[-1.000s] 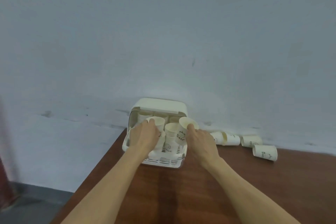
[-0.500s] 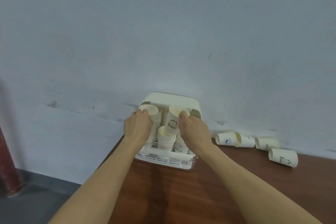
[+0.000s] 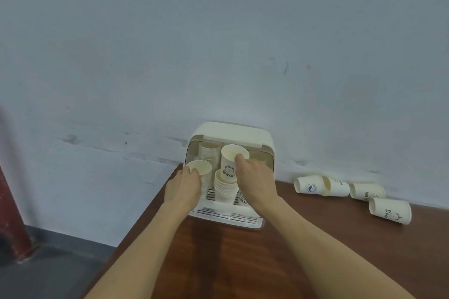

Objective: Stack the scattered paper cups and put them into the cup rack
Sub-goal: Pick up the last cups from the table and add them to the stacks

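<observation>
Left hand (image 3: 184,187) grips a plain cream cup (image 3: 199,168) at the cup rack (image 3: 266,145) front left. Right hand (image 3: 255,177) pinches the "Bear" cup (image 3: 229,160) above a ribbed central stack (image 3: 224,189). Four printed cups (image 3: 390,210) lie sideways on the table (image 3: 340,238) by the wall.

Matt paper cups (image 3: 308,185); smooth plastic rack (image 3: 243,131); glossy wood table (image 3: 243,262).

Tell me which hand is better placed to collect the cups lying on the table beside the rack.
Right. The right hand is on the side of the lying cups; the left hand is at the far side of the rack. Both hold cups now.
</observation>
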The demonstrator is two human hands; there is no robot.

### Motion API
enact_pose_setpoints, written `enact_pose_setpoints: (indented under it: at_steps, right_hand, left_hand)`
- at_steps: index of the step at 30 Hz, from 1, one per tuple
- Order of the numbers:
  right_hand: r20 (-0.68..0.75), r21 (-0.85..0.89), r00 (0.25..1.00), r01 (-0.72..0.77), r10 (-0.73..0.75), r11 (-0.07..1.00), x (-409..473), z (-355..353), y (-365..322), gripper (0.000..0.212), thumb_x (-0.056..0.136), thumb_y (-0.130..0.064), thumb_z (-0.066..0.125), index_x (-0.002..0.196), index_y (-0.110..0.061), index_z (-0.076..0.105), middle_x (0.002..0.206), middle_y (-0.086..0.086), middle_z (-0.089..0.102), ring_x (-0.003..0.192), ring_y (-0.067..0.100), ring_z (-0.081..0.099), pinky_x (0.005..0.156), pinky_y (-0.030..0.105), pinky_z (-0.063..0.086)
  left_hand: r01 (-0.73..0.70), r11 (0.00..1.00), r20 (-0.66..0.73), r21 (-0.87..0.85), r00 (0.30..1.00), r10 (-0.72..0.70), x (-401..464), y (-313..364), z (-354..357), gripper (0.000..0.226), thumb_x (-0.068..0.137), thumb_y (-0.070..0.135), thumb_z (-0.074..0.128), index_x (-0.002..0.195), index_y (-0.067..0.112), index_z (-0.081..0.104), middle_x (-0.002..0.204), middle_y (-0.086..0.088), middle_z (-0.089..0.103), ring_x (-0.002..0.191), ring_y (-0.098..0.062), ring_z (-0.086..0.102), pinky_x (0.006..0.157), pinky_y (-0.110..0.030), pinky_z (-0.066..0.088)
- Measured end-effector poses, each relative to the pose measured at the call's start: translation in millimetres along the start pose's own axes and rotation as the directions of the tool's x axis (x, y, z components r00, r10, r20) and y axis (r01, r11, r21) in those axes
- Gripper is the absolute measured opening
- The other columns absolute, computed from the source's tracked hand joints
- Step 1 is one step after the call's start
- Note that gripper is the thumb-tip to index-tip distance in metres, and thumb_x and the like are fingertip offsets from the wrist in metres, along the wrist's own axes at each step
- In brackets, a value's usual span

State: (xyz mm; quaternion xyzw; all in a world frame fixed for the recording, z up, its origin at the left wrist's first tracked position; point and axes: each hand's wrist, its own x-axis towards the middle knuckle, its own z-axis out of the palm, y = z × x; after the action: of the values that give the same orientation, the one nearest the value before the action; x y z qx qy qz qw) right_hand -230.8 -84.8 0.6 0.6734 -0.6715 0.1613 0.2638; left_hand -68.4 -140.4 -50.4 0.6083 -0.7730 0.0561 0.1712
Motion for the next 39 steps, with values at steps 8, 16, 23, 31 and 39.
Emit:
enact_pose_setpoints:
  at_steps: [8, 16, 23, 31, 39]
  right_hand:
    - [0.071, 0.045, 0.997, 0.033, -0.036, 0.998, -8.8, 10.0, -8.6, 0.023, 0.087, 0.002, 0.044, 0.106, -0.009, 0.05, 0.092, 0.009, 0.064, 0.086, 0.03, 0.057, 0.062, 0.035, 0.026]
    - [0.213, 0.04, 0.977, 0.025, -0.033, 0.999, -15.4, 14.2, -14.8, 0.024, 0.086, 0.005, 0.049, 0.105, -0.006, 0.057, 0.105, 0.015, 0.063, 0.099, 0.033, 0.056, 0.069, 0.036, 0.033]
    - [0.236, 0.105, 0.971, 0.015, -0.04, 0.994, -24.1, 25.0, -12.9, 0.026, 0.088, 0.0, 0.044, 0.111, -0.004, 0.055, 0.11, 0.016, 0.062, 0.105, 0.036, 0.055, 0.077, 0.039, 0.04]
    - [0.077, 0.179, 0.995, -0.079, 0.066, 0.981, -57.8, 14.6, 52.1, 0.035, 0.086, -0.004, 0.044, 0.121, -0.009, 0.047, 0.108, 0.011, 0.062, 0.101, 0.03, 0.056, 0.079, 0.036, 0.042]
    - [0.196, 0.013, 0.892, -0.417, 0.406, 0.909, -121.3, 8.0, 169.6, 0.032, 0.089, -0.006, 0.036, 0.119, -0.009, 0.046, 0.105, 0.007, 0.063, 0.098, 0.027, 0.056, 0.075, 0.034, 0.04]
  left_hand:
    - [0.021, 0.999, 0.092, -0.041, 0.996, -0.017, -4.6, 7.4, -0.7, 0.045, 0.098, 0.022, 0.038, 0.139, 0.006, 0.031, 0.13, -0.011, 0.047, 0.112, -0.027, 0.051, 0.077, -0.038, 0.047]
    - [0.029, 0.997, 0.118, -0.075, 0.993, -0.02, -15.3, 9.5, -0.5, 0.065, 0.097, 0.026, 0.041, 0.149, 0.007, 0.008, 0.141, -0.014, 0.039, 0.116, -0.03, 0.051, 0.079, -0.039, 0.049]
    - [-0.083, 0.992, 0.006, -0.093, 0.996, 0.084, -23.2, 33.6, -10.3, 0.049, 0.095, 0.019, 0.042, 0.141, 0.015, 0.027, 0.121, -0.007, 0.051, 0.109, -0.027, 0.053, 0.072, -0.037, 0.044]
    - [-0.204, 0.964, -0.001, -0.168, 0.978, 0.207, -39.8, 100.4, -19.4, 0.044, 0.092, 0.016, 0.043, 0.135, 0.018, 0.035, 0.117, -0.006, 0.049, 0.106, -0.028, 0.053, 0.072, -0.039, 0.042]
    - [-0.337, 0.921, 0.045, -0.197, 0.935, 0.351, -53.2, 185.2, -8.3, 0.052, 0.095, 0.019, 0.04, 0.146, 0.019, 0.027, 0.137, -0.007, 0.042, 0.116, -0.027, 0.051, 0.082, -0.04, 0.046]
